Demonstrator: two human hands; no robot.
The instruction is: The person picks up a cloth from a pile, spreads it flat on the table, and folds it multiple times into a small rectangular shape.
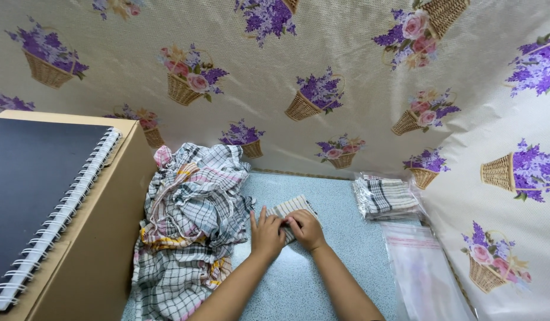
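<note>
Both hands down on a small striped cloth (290, 209) mid-worktop. Left hand (266, 232) lies flat, fingers spread, pressing the cloth's near-left part; right hand (306, 229) sits just beside it, fingers curled over the cloth's near edge, thumbs close together. Neither is lifting it, as far as I see; the cloth looks folded and lies flat on the speckled blue worktop (340, 261).

Room: tight on the left. A loose pile (189, 220) of checked cloths crowds right up to my left hand, spilling twd the near edge. Left of that, a cardboard box (88, 255) w/ a black spiral notebook (37, 196) on top walls that side. Open worktop lies to the right of my right forearm and near me, btwn the arms. Far edge meets a floral backdrop (346, 89), which also curves round the right side.

Containers: clear plastic bags (420, 267) lie flat at the right, near the edge; can't tell if anything's in them. Just behind them, a neat stack (385, 196) of folded checked cloths, well apart from my hands.
</note>
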